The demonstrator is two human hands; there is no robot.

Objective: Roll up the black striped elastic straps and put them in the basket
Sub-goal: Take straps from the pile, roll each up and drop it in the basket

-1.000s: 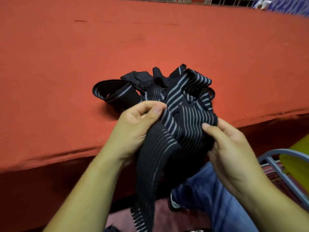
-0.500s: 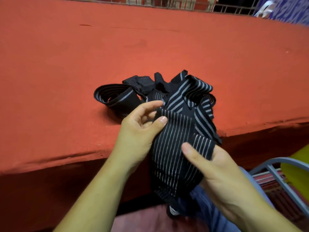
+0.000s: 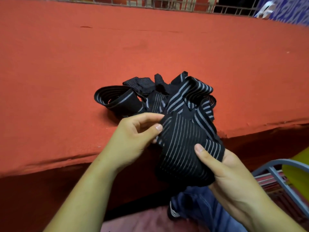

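Black striped elastic straps (image 3: 167,97) sit in a loose tangle on the red cloth (image 3: 66,64), near the table's front edge; one loop sticks out on the heap's left side and lies on the cloth. We see one broad strap (image 3: 180,148) running from the heap over the edge toward the body, held up between both hands; its lower end bunches in the right palm.

Left hand (image 3: 133,139): mostly closed; thumb (image 3: 155,129) and forefinger pinch the broad strap's left edge just in front of the heap; the other fingers curl in behind, and we cannot tell whether they touch the fabric.

Right hand (image 3: 225,173): gripping the same strap lower down; thumb (image 3: 204,153) lies flat on top of the stripes; the fingers go under the fabric and are hidden, so we cannot tell how tightly they curl.

Both hands hang off the table, in front of its edge and above the lap; blue jeans (image 3: 200,206) and a dark shoe (image 3: 173,213) show below. A grey metal chair frame (image 3: 274,173) stands at the right with something yellow (image 3: 297,164) just beside it; a metal grille (image 3: 167,4) runs along the table's far side.
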